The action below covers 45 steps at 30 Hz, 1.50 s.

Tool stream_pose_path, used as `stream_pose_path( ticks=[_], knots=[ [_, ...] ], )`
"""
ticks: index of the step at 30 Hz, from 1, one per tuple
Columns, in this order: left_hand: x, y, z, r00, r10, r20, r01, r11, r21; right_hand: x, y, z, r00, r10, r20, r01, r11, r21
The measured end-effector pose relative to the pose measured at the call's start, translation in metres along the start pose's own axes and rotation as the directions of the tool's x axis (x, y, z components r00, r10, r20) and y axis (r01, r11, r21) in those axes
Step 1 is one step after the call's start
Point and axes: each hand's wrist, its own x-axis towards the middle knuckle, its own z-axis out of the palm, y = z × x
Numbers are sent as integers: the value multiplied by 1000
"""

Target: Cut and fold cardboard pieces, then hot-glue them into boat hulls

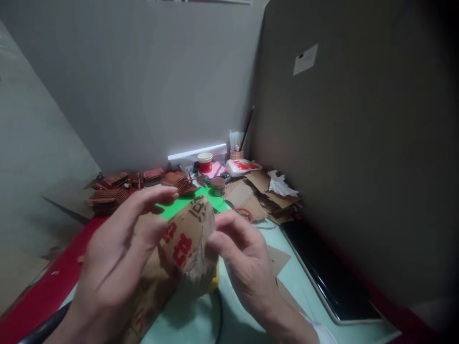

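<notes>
A brown piece of cardboard with red and black printed characters stands tilted between my hands. Its right side is torn and shows a rough grey layer. My right hand pinches that torn edge between thumb and fingers. At the left edge, my left hand has its thumb against the cardboard and its index finger stretched out above; its lower fingers are in shadow and seem to support the piece. Below my left hand lies a larger brown cardboard sheet with faint red print. Something yellow shows partly behind the piece.
Stacks of reddish-brown pieces line the back left. A red and white paper cup, a small jar and a straw holder stand at the back. Scrap cardboard and a black tablet-like device lie on the right.
</notes>
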Motion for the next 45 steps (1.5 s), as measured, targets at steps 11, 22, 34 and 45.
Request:
stream_pose_path(
  ticks=[11, 22, 34, 45],
  knots=[
    [-20, 12, 22, 945, 276, 173, -307, 932, 193, -4, -10, 3, 991, -136, -8, 133, 981, -140],
    [8, -2, 15, 887, -277, 369, 374, 900, -225, -4, -14, -8, 916, -365, -163, 232, 817, -528],
    [-1, 6, 25, 901, -216, 377, 305, 932, -194, 1, -13, -9, 991, -84, -104, -1, 770, -638],
    [-7, 7, 23, 904, -91, 418, 176, 969, -172, 0, -17, -6, 985, -155, -80, 69, 766, -639]
  ],
)
